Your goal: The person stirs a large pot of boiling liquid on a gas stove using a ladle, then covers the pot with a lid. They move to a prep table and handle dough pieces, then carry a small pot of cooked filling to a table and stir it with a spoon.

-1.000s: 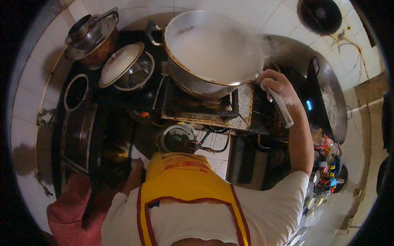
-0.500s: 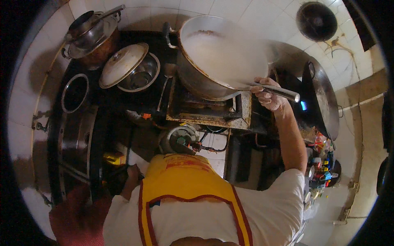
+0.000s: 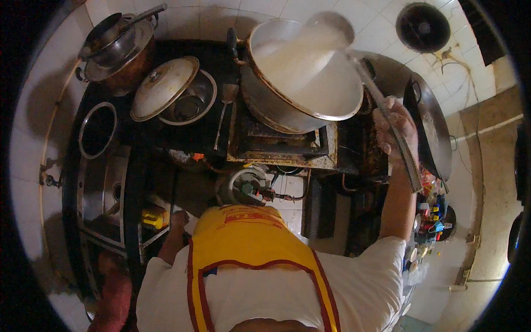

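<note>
My right hand [image 3: 396, 130] is closed around the long metal handle of a big ladle [image 3: 338, 26]. The ladle's bowl is tipped at the pot's far right rim, and a broad stream of cloudy whitish liquid [image 3: 310, 58] falls from it into the pot. That large aluminium pot [image 3: 287, 113], with a dark side handle and brown-stained rim, stands over a square gas burner [image 3: 326, 157]. Low at my left side is my left hand [image 3: 180, 219], close to a yellow object [image 3: 155, 218]; its fingers are too dim and small to make out.
Left of the pot lie a spatula [image 3: 223, 115], a lid [image 3: 166, 88] on a steel bowl [image 3: 206, 97], and stacked pots [image 3: 121, 66]. A wok [image 3: 434, 122] leans at the right. A gas cylinder [image 3: 243, 185] stands below. Another person's red sleeve [image 3: 112, 299] shows lower left, beside a sink [image 3: 105, 193].
The ladle has risen out of the pot, its bowl now at the far rim pouring liquid back. My right hand moved right, the handle's end swinging toward me. The other person's red sleeve shifted.
</note>
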A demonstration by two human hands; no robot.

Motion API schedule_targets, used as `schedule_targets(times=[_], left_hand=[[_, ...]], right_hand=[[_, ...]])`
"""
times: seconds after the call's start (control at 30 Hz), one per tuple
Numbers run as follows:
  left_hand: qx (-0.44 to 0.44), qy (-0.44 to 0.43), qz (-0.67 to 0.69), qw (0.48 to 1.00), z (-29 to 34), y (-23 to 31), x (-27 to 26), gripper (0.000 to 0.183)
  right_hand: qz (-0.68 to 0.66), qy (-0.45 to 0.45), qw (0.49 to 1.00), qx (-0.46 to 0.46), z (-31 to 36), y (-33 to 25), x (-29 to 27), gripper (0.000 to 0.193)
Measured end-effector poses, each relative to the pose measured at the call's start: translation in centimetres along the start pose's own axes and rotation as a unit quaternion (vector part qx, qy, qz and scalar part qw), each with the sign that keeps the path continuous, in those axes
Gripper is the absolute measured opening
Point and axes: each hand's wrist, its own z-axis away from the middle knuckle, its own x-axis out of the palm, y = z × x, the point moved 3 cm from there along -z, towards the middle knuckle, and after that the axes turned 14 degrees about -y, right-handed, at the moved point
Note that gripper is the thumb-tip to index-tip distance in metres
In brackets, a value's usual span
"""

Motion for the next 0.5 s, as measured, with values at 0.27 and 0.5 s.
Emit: schedule_targets(times=[0.27,0.5], left_hand=[[0.077,-0.089,-0.52,0.846,1.7,0.9,2.6,0.018],[0.033,-0.136,-0.499,0.855,-1.5,0.7,2.5,0.023]], right_hand=[[0.306,0.117,0.945,-0.01,-0.2,-6.2,1.7,0.035],[0.42,0.075,0.902,0.072,-0.2,-3.8,-0.4,0.017]])
